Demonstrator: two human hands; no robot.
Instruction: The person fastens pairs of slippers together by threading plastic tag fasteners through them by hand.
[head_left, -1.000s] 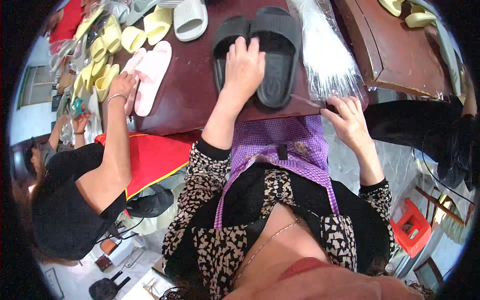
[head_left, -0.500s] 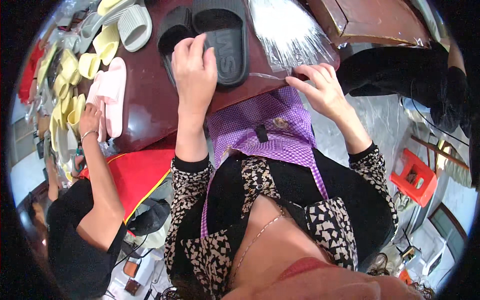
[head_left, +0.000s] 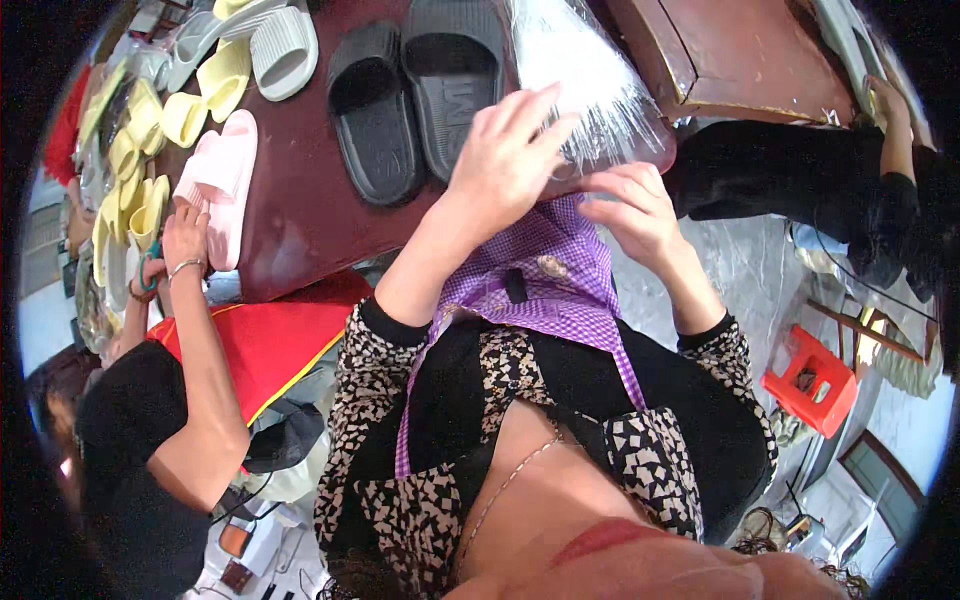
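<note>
My left hand [head_left: 503,160] reaches across the table's front edge with its fingers stretched and apart, the tips over a stack of clear plastic bags [head_left: 570,60]. Beside the stack's near end, my right hand [head_left: 637,207] hovers at the table corner; its fingers are bent, thumb apart, and I see nothing held in them. Two black slide slippers lie side by side, toes away from me: the left slipper [head_left: 388,150] in full, the right slipper [head_left: 455,75] partly behind my left hand. Both hands are apart from the left slipper.
Pink slippers [head_left: 236,190] lie on the dark red table [head_left: 300,200], with a co-worker's hand [head_left: 185,235] at them. Yellow slippers [head_left: 225,80] and grey slippers [head_left: 283,50] spread beyond. A brown wooden surface [head_left: 750,50] stands far right, a red stool [head_left: 812,380] on the floor.
My left hand has moved right, from the black slippers to the plastic bags. The left slipper now shows fully. My right hand has shifted slightly down, with its fingers more bent.
</note>
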